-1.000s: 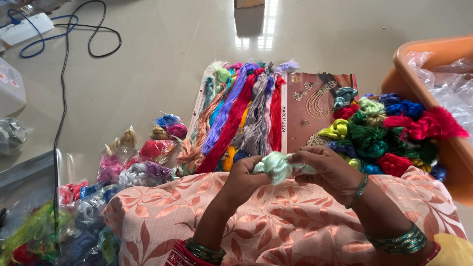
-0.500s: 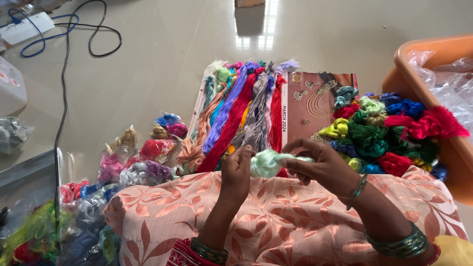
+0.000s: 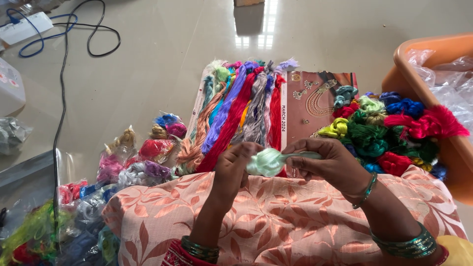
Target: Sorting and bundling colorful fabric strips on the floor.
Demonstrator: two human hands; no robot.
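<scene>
Both hands hold one small hank of pale mint-green thread [image 3: 268,161] above my lap, which is covered in peach cloth with a leaf pattern [image 3: 276,216]. My left hand [image 3: 235,170] pinches its rounded left end. My right hand [image 3: 331,165] grips the thinner twisted tail on the right. Behind the hands, long skeins of coloured thread [image 3: 236,111] lie side by side on a printed magazine [image 3: 320,101] on the floor.
A heap of knotted thread bundles [image 3: 382,128] lies to the right, against an orange plastic tub [image 3: 431,69] with clear bags. More bundles in plastic [image 3: 143,152] spread to the left. Cables [image 3: 64,88] and a white power strip [image 3: 24,27] lie on the tiled floor.
The hands have drawn apart. The bunched thread between them has been pulled out sideways into a longer shape with a twisted tail in my right hand.
</scene>
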